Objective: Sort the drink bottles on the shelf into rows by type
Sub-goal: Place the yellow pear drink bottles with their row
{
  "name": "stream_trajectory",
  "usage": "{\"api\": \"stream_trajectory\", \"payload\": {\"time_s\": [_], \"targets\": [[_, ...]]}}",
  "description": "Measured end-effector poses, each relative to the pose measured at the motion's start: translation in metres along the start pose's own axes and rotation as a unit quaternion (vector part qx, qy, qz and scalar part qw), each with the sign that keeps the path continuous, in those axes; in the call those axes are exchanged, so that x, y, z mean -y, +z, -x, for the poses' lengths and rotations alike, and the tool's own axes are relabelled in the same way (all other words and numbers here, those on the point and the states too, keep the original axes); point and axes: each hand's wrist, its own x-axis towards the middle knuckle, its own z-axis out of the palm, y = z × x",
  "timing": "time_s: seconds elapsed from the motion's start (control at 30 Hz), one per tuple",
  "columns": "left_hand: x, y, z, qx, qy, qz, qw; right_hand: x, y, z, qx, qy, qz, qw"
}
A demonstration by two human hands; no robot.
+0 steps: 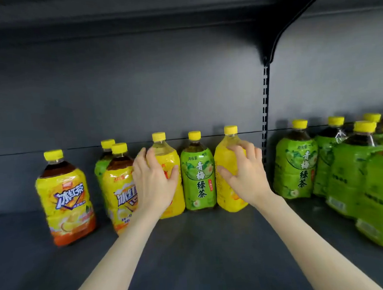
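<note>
Straight ahead at twelve o'clock, my left hand (153, 183) wraps the left yellow bottle (167, 156) and my right hand (246, 175) wraps the right yellow bottle (225, 156), fingers (152, 155) curled over their shoulders, thumbs inward. Wedged between them, a green tea bottle (198, 178) touches both; pulling either out carelessly could, I reckon, tip it. More green bottles (296, 167) crowd the shelf (203, 245) at three o'clock, iced-tea bottles (65, 197) at nine.

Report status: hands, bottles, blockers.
Left hand grips left yellow bottle. Right hand grips right yellow bottle. Green bottle stands between them, misplaced.
</note>
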Motion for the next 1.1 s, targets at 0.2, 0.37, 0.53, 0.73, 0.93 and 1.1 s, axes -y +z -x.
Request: {"api": "stream_trajectory", "payload": {"time_s": [0.2, 0.37, 0.53, 0.73, 0.93, 1.1], "targets": [[0.001, 0.017, -0.022, -0.011, 0.007, -0.022, 1.000, -0.007, 0.018, -0.016, -0.013, 0.092, -0.076, 0.993], [-0.001, 0.016, -0.038, -0.037, -0.023, -0.009, 0.999, -0.020, 0.025, -0.021, 0.004, 0.186, -0.093, 0.978], [0.002, 0.021, -0.040, -0.070, 0.001, 0.058, 0.996, -0.024, 0.023, -0.024, -0.016, 0.182, -0.121, 0.976], [-0.003, 0.010, -0.031, -0.075, 0.020, 0.192, 0.978, -0.022, 0.013, -0.017, -0.019, 0.160, -0.089, 0.983], [-0.008, -0.013, -0.015, -0.089, 0.026, 0.249, 0.964, 0.005, -0.006, 0.004, 0.022, 0.136, -0.067, 0.988], [-0.015, -0.029, -0.001, -0.074, 0.010, 0.315, 0.946, 0.020, -0.015, 0.023, 0.008, 0.129, -0.109, 0.986]]}}
